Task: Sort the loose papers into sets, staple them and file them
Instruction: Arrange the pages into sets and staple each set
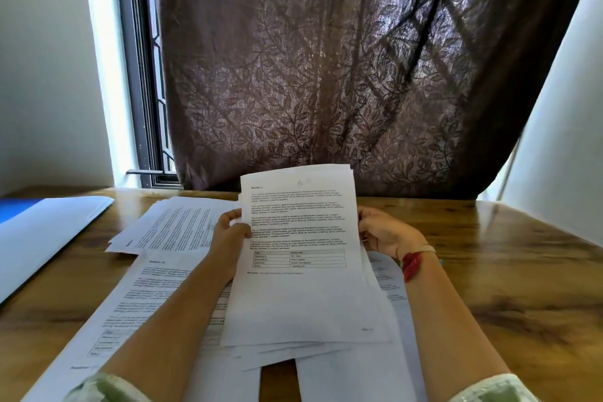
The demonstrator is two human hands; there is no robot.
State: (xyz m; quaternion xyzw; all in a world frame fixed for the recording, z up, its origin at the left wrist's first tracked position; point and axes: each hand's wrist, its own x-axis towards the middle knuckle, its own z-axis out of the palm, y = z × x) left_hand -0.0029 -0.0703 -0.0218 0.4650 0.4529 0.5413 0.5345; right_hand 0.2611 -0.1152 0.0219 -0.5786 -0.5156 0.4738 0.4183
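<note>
The left hand and right hand hold the paper stack up over the bench's middle, fingers pinching its sides, likely so the top page can be read.

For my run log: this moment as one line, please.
stage: sorting | left hand: grips paper stack, left edge | right hand: grips right edge | loose sheets: on wooden table
</note>
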